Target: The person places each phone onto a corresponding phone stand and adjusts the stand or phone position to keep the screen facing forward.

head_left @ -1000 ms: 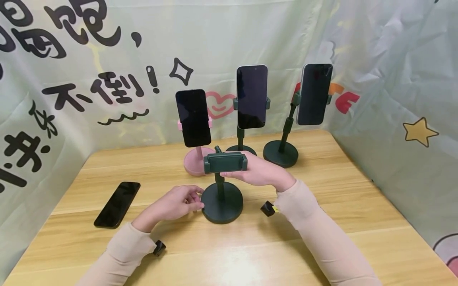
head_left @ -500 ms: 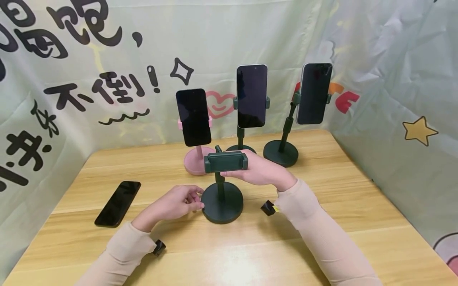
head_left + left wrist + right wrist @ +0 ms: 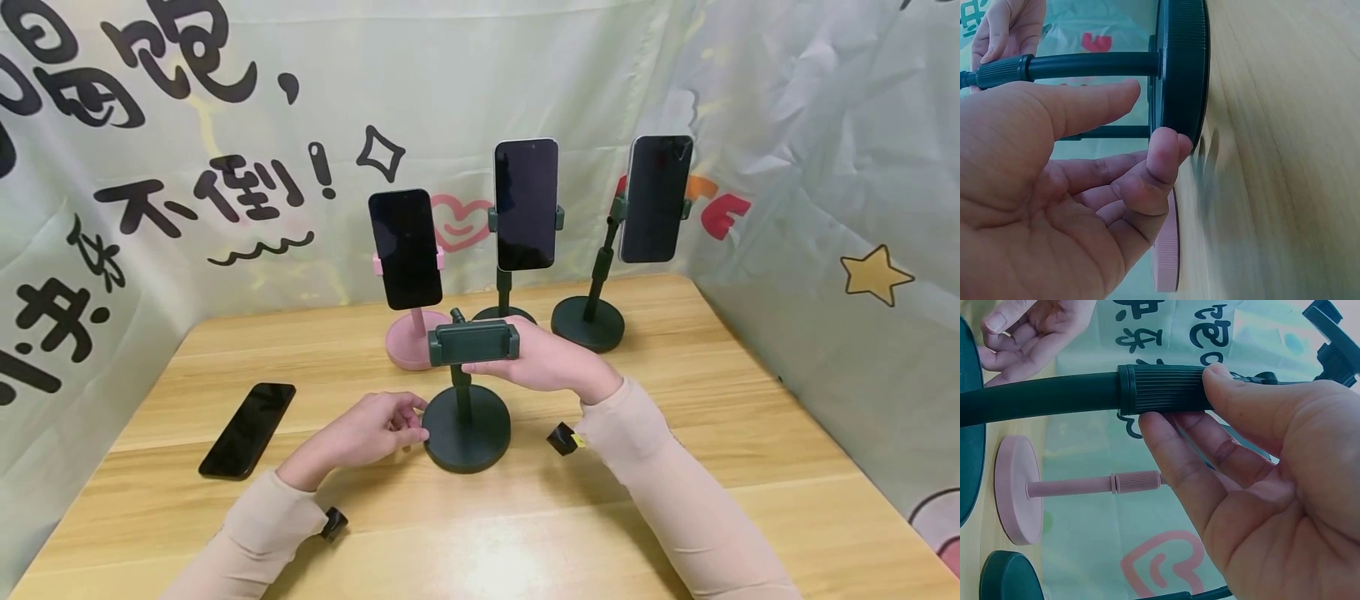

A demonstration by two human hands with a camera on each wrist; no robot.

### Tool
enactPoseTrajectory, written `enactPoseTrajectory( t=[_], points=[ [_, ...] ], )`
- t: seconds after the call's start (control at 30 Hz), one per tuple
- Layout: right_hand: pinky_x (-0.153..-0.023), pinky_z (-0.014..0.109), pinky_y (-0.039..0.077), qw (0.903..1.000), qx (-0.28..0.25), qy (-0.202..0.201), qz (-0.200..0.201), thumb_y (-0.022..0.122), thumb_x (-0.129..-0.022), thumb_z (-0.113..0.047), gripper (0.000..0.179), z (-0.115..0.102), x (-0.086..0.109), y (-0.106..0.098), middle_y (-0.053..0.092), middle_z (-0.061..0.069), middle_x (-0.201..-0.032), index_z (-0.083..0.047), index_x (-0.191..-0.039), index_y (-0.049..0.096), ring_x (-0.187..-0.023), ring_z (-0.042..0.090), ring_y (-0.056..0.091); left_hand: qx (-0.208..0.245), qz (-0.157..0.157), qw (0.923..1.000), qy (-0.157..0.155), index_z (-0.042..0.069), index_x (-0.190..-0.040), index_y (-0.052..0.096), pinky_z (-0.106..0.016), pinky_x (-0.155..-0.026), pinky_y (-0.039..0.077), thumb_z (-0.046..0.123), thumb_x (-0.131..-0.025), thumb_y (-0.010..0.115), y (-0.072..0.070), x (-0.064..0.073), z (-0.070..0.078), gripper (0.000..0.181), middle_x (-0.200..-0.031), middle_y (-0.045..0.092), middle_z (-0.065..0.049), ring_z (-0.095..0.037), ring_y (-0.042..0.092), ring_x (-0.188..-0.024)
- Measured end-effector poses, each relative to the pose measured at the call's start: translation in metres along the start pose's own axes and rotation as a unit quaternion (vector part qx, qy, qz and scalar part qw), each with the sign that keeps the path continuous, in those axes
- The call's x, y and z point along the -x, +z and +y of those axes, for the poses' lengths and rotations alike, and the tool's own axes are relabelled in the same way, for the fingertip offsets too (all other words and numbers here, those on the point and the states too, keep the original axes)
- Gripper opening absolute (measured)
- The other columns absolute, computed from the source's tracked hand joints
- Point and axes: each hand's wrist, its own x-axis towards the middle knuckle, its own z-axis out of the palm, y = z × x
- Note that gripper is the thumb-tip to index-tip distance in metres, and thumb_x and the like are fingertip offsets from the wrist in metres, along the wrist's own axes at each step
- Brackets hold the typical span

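Note:
A dark green phone stand [image 3: 465,429] with an unoccupied clamp [image 3: 474,342] stands upright at mid-table. My right hand [image 3: 536,354] grips its ribbed collar [image 3: 1166,389] between thumb and fingers, just below the clamp. Beside the round base [image 3: 1182,69], my left hand [image 3: 375,429] rests its fingertips at the left rim. In the left wrist view its thumb is straight and the other fingers are loosely bent. A black phone [image 3: 247,431] lies flat on the table to the left of that hand.
Behind stand a pink stand [image 3: 408,342] holding a black phone [image 3: 406,248], a green stand [image 3: 504,287] with another phone [image 3: 526,204], and a tilted green stand [image 3: 588,322] with a third phone [image 3: 657,200]. A printed cloth [image 3: 337,67] hangs behind the table [image 3: 675,467].

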Motion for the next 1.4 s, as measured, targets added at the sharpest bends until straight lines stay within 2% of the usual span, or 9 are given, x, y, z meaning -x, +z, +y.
enactPoseTrajectory(
  t=[0.23,0.57,0.77,0.9,1.07,1.23,1.4],
  points=[
    [-0.103,0.042,0.055,0.9999,-0.006,-0.008,-0.005,0.076,-0.101,-0.018,0.036,-0.002,-0.003,0.004,0.073,0.005,-0.115,-0.007,-0.135,0.069,-0.104,0.018,0.067,-0.007,0.0,1.0,0.003,-0.003,-0.134,0.066,-0.023,-0.074,0.054,0.021,-0.1,0.077,0.0,0.005,-0.004,0.042,-0.095,0.07,0.001,-0.009,0.063,-0.081],
    [-0.104,0.043,0.054,0.9998,-0.019,0.01,0.005,0.078,-0.1,-0.019,0.033,-0.003,-0.006,0.006,0.072,0.004,-0.113,-0.009,-0.13,0.07,-0.103,0.018,0.067,0.0,-0.007,1.0,0.002,-0.004,-0.137,0.064,-0.023,-0.073,0.055,0.022,-0.1,0.078,-0.003,0.009,-0.006,0.047,-0.095,0.07,0.0,-0.01,0.064,-0.081],
    [-0.1,0.04,0.055,1.0,0.003,0.007,-0.001,0.077,-0.101,-0.022,0.034,-0.002,-0.004,0.004,0.073,0.002,-0.11,-0.011,-0.133,0.072,-0.099,0.016,0.067,-0.003,-0.013,0.9999,0.006,-0.004,-0.138,0.064,-0.023,-0.073,0.055,0.022,-0.101,0.076,-0.002,0.008,-0.007,0.047,-0.095,0.07,0.002,-0.009,0.063,-0.08],
    [-0.091,0.038,0.054,0.9996,0.027,0.002,0.004,0.077,-0.101,-0.021,0.034,-0.006,0.0,0.001,0.071,0.0,-0.099,-0.013,-0.134,0.074,-0.092,0.016,0.064,-0.016,-0.014,0.9995,0.023,-0.005,-0.139,0.064,-0.023,-0.076,0.055,0.023,-0.102,0.076,-0.002,0.004,-0.007,0.048,-0.095,0.071,0.002,-0.007,0.063,-0.081],
    [-0.083,0.036,0.053,0.9988,0.048,-0.012,0.005,0.076,-0.102,-0.02,0.029,-0.013,0.002,0.0,0.063,-0.002,-0.085,-0.012,-0.13,0.076,-0.083,0.015,0.06,-0.017,-0.019,0.9994,0.022,-0.005,-0.139,0.063,-0.023,-0.077,0.056,0.023,-0.102,0.076,-0.004,0.001,-0.007,0.049,-0.096,0.072,0.001,-0.008,0.065,-0.083],
    [-0.081,0.034,0.053,0.9977,0.064,-0.014,0.017,0.076,-0.102,-0.02,0.024,-0.014,0.003,0.0,0.062,-0.003,-0.084,-0.012,-0.124,0.077,-0.081,0.014,0.06,-0.02,-0.02,0.9993,0.023,-0.005,-0.139,0.063,-0.023,-0.078,0.056,0.023,-0.102,0.075,-0.005,0.0,-0.007,0.048,-0.096,0.072,0.002,-0.007,0.066,-0.085],
    [-0.076,0.033,0.051,0.9966,0.082,-0.012,0.006,0.076,-0.101,-0.019,0.024,-0.013,0.005,0.0,0.058,-0.002,-0.081,-0.011,-0.124,0.076,-0.074,0.012,0.057,-0.02,-0.024,0.9993,0.02,-0.005,-0.14,0.063,-0.023,-0.076,0.056,0.022,-0.102,0.075,-0.006,0.001,-0.006,0.048,-0.095,0.072,0.002,-0.007,0.066,-0.084]
  ],
)
